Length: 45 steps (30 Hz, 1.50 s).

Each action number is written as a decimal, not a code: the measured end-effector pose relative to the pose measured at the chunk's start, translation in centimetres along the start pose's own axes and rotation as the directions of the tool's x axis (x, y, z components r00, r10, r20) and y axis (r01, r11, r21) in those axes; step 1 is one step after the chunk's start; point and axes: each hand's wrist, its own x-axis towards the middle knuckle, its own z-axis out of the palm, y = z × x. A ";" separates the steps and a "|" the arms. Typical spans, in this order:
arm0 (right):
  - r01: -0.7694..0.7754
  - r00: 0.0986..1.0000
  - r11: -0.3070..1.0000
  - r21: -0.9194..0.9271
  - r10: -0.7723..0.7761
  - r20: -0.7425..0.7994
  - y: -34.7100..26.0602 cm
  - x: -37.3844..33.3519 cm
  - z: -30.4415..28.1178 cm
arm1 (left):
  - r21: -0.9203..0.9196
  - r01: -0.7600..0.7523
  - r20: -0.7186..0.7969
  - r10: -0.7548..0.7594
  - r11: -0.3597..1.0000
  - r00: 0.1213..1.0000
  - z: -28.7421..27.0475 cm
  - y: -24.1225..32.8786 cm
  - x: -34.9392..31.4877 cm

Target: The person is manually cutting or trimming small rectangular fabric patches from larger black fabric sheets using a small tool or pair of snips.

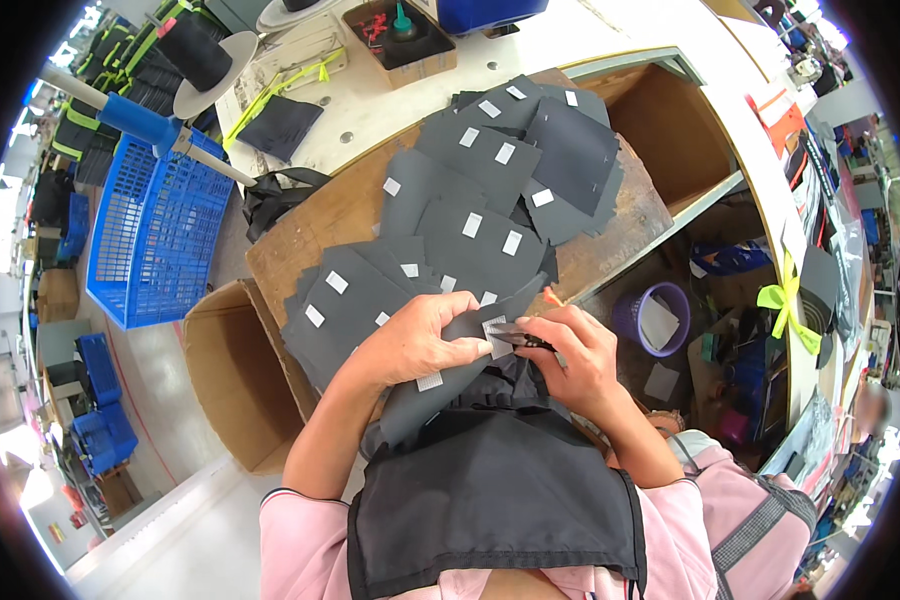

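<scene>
We look down on two bare hands close together above a black apron (500, 490). The left hand (415, 343) has its grip closed on a dark grey panel (455, 378), thumb beside a white patch (495, 335); we judge it steadies the sheet and turns the patch toward the tool. The right hand (580, 355) has its grip closed around small dark snips (518, 338), tips at that patch. Fingers hide much of the tool, so we cannot tell whether its blades are parted.

The held panel slants over the near edge of a spread pile of panels (470, 235), many with white patches facing up, perhaps fanned so the next sheet is easy to lift. The pile rests on a brown wooden board (290, 255), just beyond the hands, and crowds the space ahead of them.

To the left, a cardboard box (225, 400) stands open against the board, with a blue crate (150, 240) farther off. To the right, a purple bin (630, 322) sits lower down. Beyond the board, a white tabletop (380, 105) carries a spool of black thread (195, 55).
</scene>
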 end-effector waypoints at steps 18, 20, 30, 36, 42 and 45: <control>-0.425 0.905 0.905 0.035 0.425 0.002 -0.2 1.6 1.1 | -0.159 0.045 -0.071 -0.057 0.986 0.996 -1.8 -1.0 -2.7; -0.346 0.938 0.934 0.091 0.346 0.014 -1.3 1.4 0.9 | -0.241 0.037 -0.075 -0.057 0.970 0.996 -1.7 -1.3 -2.7; 0.004 0.992 1.000 -0.030 0.000 0.123 -1.6 1.5 1.9 | -0.319 -0.005 -0.063 -0.016 0.948 0.998 -1.2 -1.0 -2.8; 0.051 0.999 0.999 0.013 -0.051 0.012 -1.1 1.5 2.1 | -0.306 0.031 -0.033 -0.043 0.951 0.999 -1.1 -0.7 -2.5; -0.162 0.986 0.975 0.149 0.153 0.072 -1.7 2.6 0.8 | -0.126 -0.006 -0.042 0.000 0.992 0.999 -1.9 -0.3 -1.5; -0.215 0.966 0.964 0.156 0.187 0.176 -1.8 2.9 0.9 | -0.136 0.019 -0.019 -0.022 0.990 1.000 -1.7 0.3 -1.3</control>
